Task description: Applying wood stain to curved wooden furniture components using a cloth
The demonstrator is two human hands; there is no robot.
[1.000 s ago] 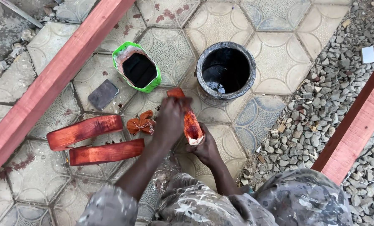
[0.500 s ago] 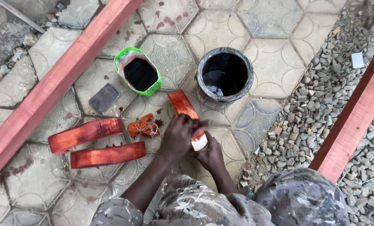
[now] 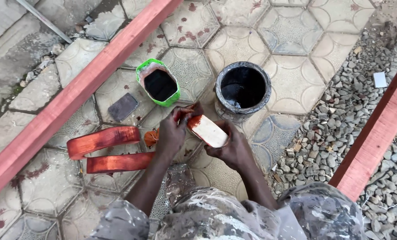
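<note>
Right hand (image 3: pixel 234 149) grips the wood block (image 3: pixel 208 130) from below w/ bare face up, left hand (image 3: pixel 174 133) closed on its stained far end; looks stiff, light, prob. slick w/ wet stain, so hold dry edges, black bucket (image 3: pixel 243 90) just beyond.

Pale bare-wood block (image 3: pixel 209 131), glossy red-stained wooden pieces (image 3: pixel 102 140), rough gravel (image 3: pixel 340 115).

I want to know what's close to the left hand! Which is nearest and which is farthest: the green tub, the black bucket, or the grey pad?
From the left hand:
1. Green tub, just above it.
2. Grey pad, off to its left, a little farther.
3. Black bucket, up and to the right, farthest.
</note>
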